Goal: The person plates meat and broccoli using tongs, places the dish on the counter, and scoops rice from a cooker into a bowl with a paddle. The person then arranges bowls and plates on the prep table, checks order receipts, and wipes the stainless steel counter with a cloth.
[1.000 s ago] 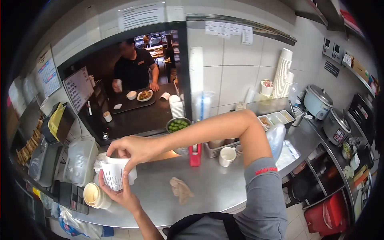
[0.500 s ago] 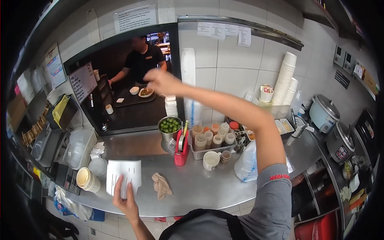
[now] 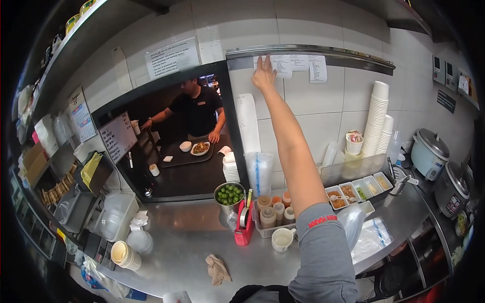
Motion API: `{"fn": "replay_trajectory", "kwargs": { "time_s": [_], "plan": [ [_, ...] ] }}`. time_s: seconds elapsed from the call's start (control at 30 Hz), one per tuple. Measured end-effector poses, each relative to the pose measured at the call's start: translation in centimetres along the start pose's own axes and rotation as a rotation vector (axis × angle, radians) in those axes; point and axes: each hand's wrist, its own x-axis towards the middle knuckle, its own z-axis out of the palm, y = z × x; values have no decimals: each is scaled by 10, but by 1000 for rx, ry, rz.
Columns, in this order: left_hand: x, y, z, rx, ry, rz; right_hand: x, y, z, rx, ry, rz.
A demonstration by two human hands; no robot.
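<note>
High on the tiled wall, my right hand (image 3: 264,74) reaches up to the metal rail (image 3: 333,56), its fingers stretched out and apart over the leftmost of the printed paper slips (image 3: 281,65). More slips hang from the rail to the right of it. My left hand is out of the picture. A white paper item (image 3: 177,297) shows only in part at the bottom edge. On the steel counter (image 3: 177,242) lies a crumpled beige cloth (image 3: 217,269).
Beyond the pass-through window stands a person (image 3: 198,108) by a tray with food. Along the counter are a bowl of green limes (image 3: 229,193), a red tape dispenser (image 3: 244,227), squeeze bottles (image 3: 268,217), a white mug (image 3: 282,239) and stacked tubs (image 3: 125,255).
My right hand has moved up from in front of the window to the slips on the rail. My left hand and the white printed paper have dropped down, the hand out of view.
</note>
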Motion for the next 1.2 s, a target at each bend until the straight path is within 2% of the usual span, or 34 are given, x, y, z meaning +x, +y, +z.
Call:
{"fn": "replay_trajectory", "kwargs": {
  "time_s": [0.07,0.1,0.2,0.3,0.4,0.57,0.67,0.7,0.8,0.83,0.9,0.93,1.0,1.03,1.13,1.2],
  "plan": [
    [3,-1,26,-222,55,9,-5,4,17,-27,33,-53],
    [1,11,32,117,63,320,-9,4,22,-39,40,-110],
    [4,18,41,182,28,436,-20,1,32,-68,58,-230],
    [9,5,51,127,39,313,-23,-12,41,-57,98,-259],
    [11,16,53,263,56,511,-16,-28,40,-38,74,-250],
    [18,-12,61,126,10,378,-12,-39,38,65,76,-192],
    [22,-32,57,43,-9,402,-20,-27,21,277,262,-108],
    [23,-35,58,6,-10,422,-19,-17,23,363,394,32],
    [18,-1,51,-270,-78,143,-2,29,17,564,572,470],
    [18,5,51,-289,-63,126,2,39,10,615,622,605],
    [16,12,52,-329,-33,87,2,48,-8,605,495,692],
    [16,12,53,-161,-13,217,2,49,-18,599,432,731],
    [18,12,56,178,30,470,10,63,-7,932,495,616],
    [17,17,58,172,30,486,14,72,1,1099,522,553],
    [16,33,59,160,15,494,2,74,4,1073,258,529],
    [18,34,58,150,-36,454,-12,80,18,1121,182,463]
  ]
}}
